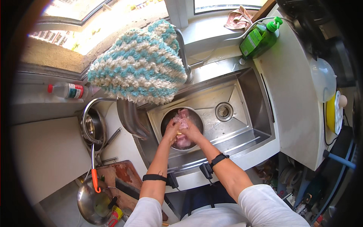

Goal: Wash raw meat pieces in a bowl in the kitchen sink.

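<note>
Inside the steel sink (pixel 211 102), a round metal bowl (pixel 200 116) holds pink pieces of raw meat (pixel 183 142) that look wet. My left hand (pixel 172 129) and my right hand (pixel 191 131) are both down in the bowl, close together, with fingers curled round some of the meat. One piece shows above my fingers and another below them, near the bowl's near side. A small yellowish bit (pixel 179 133) lies between my hands; its kind is unclear. My fingertips are partly hidden by the meat.
A striped teal-and-white fluffy cloth (pixel 140 62) hangs over the faucet (pixel 130 121), behind the bowl. Right of the bowl is the drain (pixel 224 111). A green pump bottle (pixel 260 39) stands at the back right. Pans (pixel 93 200) and a chopping board (pixel 124 176) are on the left.
</note>
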A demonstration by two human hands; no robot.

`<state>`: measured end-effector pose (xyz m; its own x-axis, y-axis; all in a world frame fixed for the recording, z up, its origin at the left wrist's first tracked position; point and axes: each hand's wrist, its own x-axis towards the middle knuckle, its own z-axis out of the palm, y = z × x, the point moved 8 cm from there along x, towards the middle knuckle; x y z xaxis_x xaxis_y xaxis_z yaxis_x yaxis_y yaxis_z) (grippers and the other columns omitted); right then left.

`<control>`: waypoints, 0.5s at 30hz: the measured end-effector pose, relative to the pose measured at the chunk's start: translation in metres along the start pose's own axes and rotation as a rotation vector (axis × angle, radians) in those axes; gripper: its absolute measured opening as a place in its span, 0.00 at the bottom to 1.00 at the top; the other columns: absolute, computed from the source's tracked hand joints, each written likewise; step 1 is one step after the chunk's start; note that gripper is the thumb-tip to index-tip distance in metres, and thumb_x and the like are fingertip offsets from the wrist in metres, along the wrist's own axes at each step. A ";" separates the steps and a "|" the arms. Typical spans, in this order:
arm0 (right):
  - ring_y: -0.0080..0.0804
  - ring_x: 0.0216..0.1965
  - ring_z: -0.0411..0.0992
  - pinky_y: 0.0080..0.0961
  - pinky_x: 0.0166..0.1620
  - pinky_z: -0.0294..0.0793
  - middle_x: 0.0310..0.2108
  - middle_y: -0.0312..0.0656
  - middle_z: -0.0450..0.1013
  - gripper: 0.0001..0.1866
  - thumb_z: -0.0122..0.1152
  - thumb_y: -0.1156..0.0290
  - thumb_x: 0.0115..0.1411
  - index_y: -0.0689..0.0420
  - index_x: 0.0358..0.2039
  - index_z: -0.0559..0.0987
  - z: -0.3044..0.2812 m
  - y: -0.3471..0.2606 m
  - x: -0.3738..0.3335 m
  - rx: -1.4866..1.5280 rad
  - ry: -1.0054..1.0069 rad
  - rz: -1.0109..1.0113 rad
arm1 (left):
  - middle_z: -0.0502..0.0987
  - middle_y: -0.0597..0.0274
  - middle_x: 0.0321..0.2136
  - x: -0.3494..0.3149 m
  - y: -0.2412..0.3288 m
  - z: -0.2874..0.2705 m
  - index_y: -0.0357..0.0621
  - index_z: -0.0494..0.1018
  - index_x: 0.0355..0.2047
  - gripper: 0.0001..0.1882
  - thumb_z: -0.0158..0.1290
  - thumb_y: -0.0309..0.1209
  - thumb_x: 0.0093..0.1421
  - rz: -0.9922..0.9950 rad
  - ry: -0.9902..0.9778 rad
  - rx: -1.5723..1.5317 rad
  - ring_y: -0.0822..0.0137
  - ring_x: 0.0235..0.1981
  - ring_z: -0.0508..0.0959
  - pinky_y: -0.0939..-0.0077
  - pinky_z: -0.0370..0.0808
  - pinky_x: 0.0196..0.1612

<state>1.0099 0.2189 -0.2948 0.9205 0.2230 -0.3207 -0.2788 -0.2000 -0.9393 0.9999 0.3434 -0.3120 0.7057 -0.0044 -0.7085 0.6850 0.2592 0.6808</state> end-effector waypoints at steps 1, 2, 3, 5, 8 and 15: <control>0.46 0.54 0.71 0.34 0.57 0.68 0.53 0.52 0.72 0.36 0.64 0.65 0.51 0.52 0.62 0.66 0.002 0.007 -0.004 0.018 -0.061 0.068 | 0.77 0.62 0.38 -0.003 0.004 -0.001 0.47 0.70 0.50 0.15 0.54 0.35 0.65 0.002 0.003 0.079 0.69 0.35 0.79 0.72 0.77 0.34; 0.47 0.50 0.73 0.34 0.53 0.71 0.49 0.51 0.74 0.32 0.64 0.66 0.51 0.54 0.59 0.69 0.005 0.002 -0.014 0.038 -0.128 0.150 | 0.77 0.61 0.38 -0.013 0.008 -0.003 0.47 0.70 0.49 0.14 0.54 0.35 0.65 -0.008 0.011 0.155 0.68 0.34 0.79 0.72 0.78 0.32; 0.51 0.45 0.75 0.38 0.48 0.74 0.45 0.54 0.75 0.23 0.60 0.70 0.53 0.57 0.51 0.74 -0.007 -0.019 -0.022 -0.134 -0.095 0.150 | 0.77 0.60 0.36 -0.024 0.016 -0.005 0.46 0.70 0.48 0.13 0.53 0.33 0.65 -0.073 0.049 0.284 0.68 0.31 0.79 0.72 0.77 0.27; 0.53 0.46 0.74 0.39 0.48 0.73 0.46 0.55 0.74 0.21 0.58 0.72 0.54 0.57 0.50 0.75 -0.012 -0.042 -0.028 -0.185 -0.100 0.120 | 0.77 0.60 0.35 -0.032 0.029 -0.013 0.46 0.70 0.47 0.12 0.53 0.32 0.65 0.008 0.062 0.323 0.68 0.31 0.79 0.72 0.77 0.27; 0.54 0.50 0.72 0.40 0.52 0.71 0.48 0.58 0.73 0.18 0.53 0.78 0.56 0.60 0.48 0.76 -0.024 -0.054 -0.031 -0.235 0.032 -0.093 | 0.77 0.58 0.35 -0.051 0.042 -0.007 0.42 0.70 0.46 0.10 0.50 0.27 0.64 -0.068 0.132 0.361 0.65 0.33 0.79 0.70 0.77 0.35; 0.62 0.59 0.62 0.43 0.64 0.59 0.58 0.65 0.62 0.29 0.50 0.82 0.54 0.63 0.60 0.66 -0.031 -0.041 -0.036 -0.393 0.199 -0.168 | 0.64 0.47 0.60 -0.046 0.014 -0.038 0.45 0.53 0.68 0.32 0.44 0.25 0.63 0.373 0.293 0.740 0.55 0.58 0.70 0.65 0.67 0.60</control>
<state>0.9963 0.1892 -0.2410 0.9893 0.1037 -0.1031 -0.0325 -0.5313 -0.8465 0.9698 0.3842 -0.2766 0.9019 0.2299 -0.3657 0.4318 -0.4991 0.7513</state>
